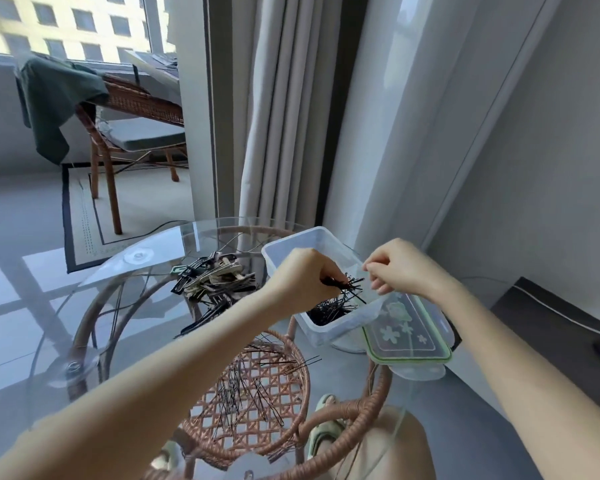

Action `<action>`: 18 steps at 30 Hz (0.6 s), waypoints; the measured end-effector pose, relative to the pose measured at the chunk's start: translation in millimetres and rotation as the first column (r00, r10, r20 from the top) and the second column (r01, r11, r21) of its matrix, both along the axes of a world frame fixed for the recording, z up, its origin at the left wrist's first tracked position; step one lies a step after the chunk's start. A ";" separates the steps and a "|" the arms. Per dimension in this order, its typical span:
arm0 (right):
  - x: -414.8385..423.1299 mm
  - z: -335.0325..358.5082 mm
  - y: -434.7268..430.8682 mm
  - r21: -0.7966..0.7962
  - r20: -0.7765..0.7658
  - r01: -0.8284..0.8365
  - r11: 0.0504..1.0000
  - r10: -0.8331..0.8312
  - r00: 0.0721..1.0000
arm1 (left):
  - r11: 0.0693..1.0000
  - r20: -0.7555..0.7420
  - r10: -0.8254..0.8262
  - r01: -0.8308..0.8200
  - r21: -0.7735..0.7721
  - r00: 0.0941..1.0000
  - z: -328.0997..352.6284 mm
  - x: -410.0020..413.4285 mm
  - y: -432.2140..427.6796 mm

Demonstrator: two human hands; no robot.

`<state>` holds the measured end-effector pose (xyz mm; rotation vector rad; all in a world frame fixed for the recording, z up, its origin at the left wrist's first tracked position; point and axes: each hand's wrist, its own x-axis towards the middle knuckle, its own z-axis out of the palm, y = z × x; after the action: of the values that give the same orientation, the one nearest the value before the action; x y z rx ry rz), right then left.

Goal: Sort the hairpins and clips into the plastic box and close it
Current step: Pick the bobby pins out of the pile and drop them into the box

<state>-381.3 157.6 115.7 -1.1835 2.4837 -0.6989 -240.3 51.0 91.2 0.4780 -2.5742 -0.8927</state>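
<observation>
A clear plastic box (293, 249) stands on the round glass table (118, 289), with a dark heap of black hairpins (328, 311) in its near end. Above that heap my left hand (303, 275) pinches a bunch of black hairpins (352, 285). My right hand (400, 266) hovers just right of the bunch, fingers curled, fingertips near the pins; I cannot tell whether it holds any. The box's lid (409, 336), green-rimmed with flower prints, lies against the box's right side. A pile of black and cream clips (210, 277) lies left of the box. Loose hairpins (243, 393) are scattered at the table's front.
Beneath the glass top is a rattan frame with a woven lower shelf (250, 434). A grey curtain (284, 109) and a wall stand behind the table. A rattan chair (132, 129) with green cloth sits far left. My knee and slippered foot (326, 424) are below the table.
</observation>
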 end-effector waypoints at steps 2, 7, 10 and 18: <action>1.1 3.3 9.6 -0.041 -0.014 0.000 0.999 -0.001 1.000 | 0.998 0.103 -0.018 0.024 -0.052 0.995 -8.5 -9.7 2.9; 9.7 5.0 22.7 -0.090 -0.028 -0.025 0.996 0.022 0.999 | 0.978 0.308 -0.108 0.156 -0.139 0.945 -13.7 -16.1 6.9; 20.0 5.1 29.1 -0.197 -0.064 -0.018 0.980 0.006 0.998 | 0.989 0.227 -0.098 0.121 -0.088 0.969 1.3 -2.8 2.4; 100.2 -52.3 47.8 -0.213 -0.075 -0.352 0.912 0.344 0.936 | 0.968 -0.096 0.218 -0.228 -0.104 0.971 -19.6 111.1 -32.6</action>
<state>-281.0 205.4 63.4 -1.6804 2.1737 -0.8737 -129.2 18.3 71.6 0.6668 -2.4200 -0.6693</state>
